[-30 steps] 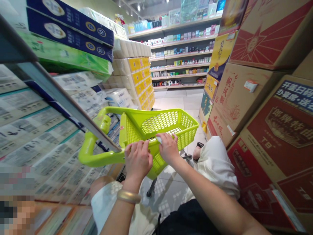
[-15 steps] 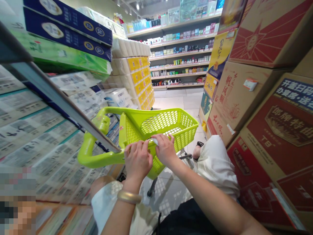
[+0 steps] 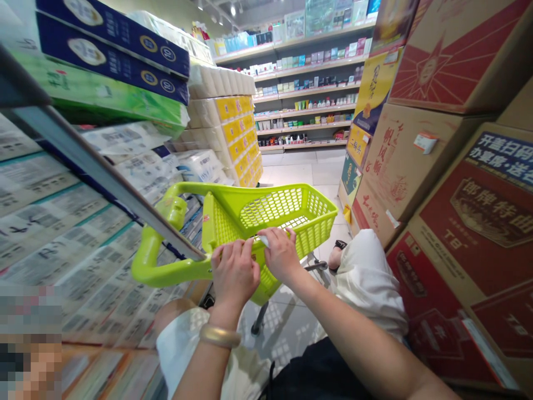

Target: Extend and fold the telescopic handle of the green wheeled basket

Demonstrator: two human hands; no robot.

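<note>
A lime-green plastic shopping cart [image 3: 291, 194] with a lattice basket stands in front of me, its looped handle [image 3: 175, 275] toward the left. My left hand [image 3: 236, 271] has its fingers curled over the cart's near rim, and a gold-coloured bangle [image 3: 220, 335] circles that wrist. Just right of it, my right hand [image 3: 283, 254] grips the same rim. A small white piece [image 3: 264, 240], too small to name, shows at my right hand's fingertips. Both hands' undersides are hidden. The part of the basket that shows holds no goods.
Stacked tissue packs [image 3: 54, 222] line the left side, behind a slanting metal pole [image 3: 112, 172]. Cardboard cartons [image 3: 412, 161] rise close on the right. Shelves [image 3: 308, 94] of small products stand at the aisle's far end, beyond the tiled floor [image 3: 308, 169].
The view has shifted very slightly. Both hands keep the same place on the cart's rim, and the cart has not visibly moved.
</note>
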